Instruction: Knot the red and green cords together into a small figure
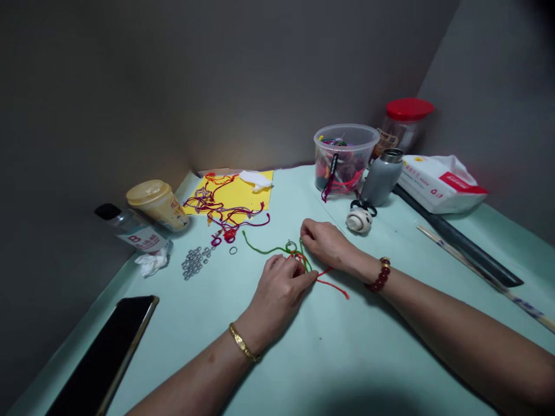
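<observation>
Left hand (277,300) is narrow, fingers bunched over a green cord (269,251) and a red cord (333,283); both appear held at the fingertips, though the grip is partly hidden. Right hand (325,242) is also narrow, fingers curled down just beside a small metal ring (291,247); whether anything is pinched cannot be told. Cords are located between the hands on a pale green tabletop (347,358), crossing at the ring. Green end is trailed to the left, red end to the right. A gold bangle (243,342) is worn on the left wrist, a red bead bracelet (378,275) on the right.

Further back, tangled red and purple cords (225,215) are laid over a yellow paper sheet (251,193). Steel rings (193,263) are heaped left of the hands, with a single ring (233,250) nearby. Behind the right hand are placed a clear plastic tub (344,156) holding cords, a red-lidded jar (407,121), a grey flask (381,179) and black-handled scissors (362,208). A white plastic package (442,185), a black rod (459,242) and wooden chopsticks (481,274) are seen at right. A plastic bottle (134,228), a gold-lidded cup (158,203), crumpled tissue (151,264) and a smartphone (104,358) are seen at left.
</observation>
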Demonstrator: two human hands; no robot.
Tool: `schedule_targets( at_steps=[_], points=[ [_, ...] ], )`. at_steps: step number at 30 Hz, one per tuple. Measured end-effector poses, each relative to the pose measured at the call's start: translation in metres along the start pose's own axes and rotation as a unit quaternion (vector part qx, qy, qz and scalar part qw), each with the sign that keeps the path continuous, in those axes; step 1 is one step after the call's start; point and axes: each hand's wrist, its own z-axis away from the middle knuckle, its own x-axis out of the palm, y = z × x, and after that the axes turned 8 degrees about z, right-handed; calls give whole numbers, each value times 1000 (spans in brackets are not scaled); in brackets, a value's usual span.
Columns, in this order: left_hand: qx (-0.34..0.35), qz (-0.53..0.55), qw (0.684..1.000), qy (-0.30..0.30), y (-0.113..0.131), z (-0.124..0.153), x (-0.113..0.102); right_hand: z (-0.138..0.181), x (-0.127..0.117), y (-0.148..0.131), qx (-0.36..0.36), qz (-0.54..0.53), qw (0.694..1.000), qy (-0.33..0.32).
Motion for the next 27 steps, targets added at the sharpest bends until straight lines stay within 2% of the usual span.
schedule_targets(
  at_steps=[10, 14, 17, 22, 27],
  points=[
    [-14, 40, 999, 17, 0, 2, -2, 5, 0, -3, 19, 1, 1000, 7],
    [-94, 123, 984, 93, -9, 4, -14, 11, -3, 1, 10, -2, 1000, 19],
    [-146, 136, 969, 145, -25, 3, -24, 13, -2, 6, 4, -3, 1000, 20],
    [-168, 48, 980, 101, -51, 5, -31, 17, 0, 12, -9, 10, 999, 30],
    [-192, -55, 979, 50, -54, 6, -38, 31, -6, 8, -17, 58, 994, 91]
  ],
)
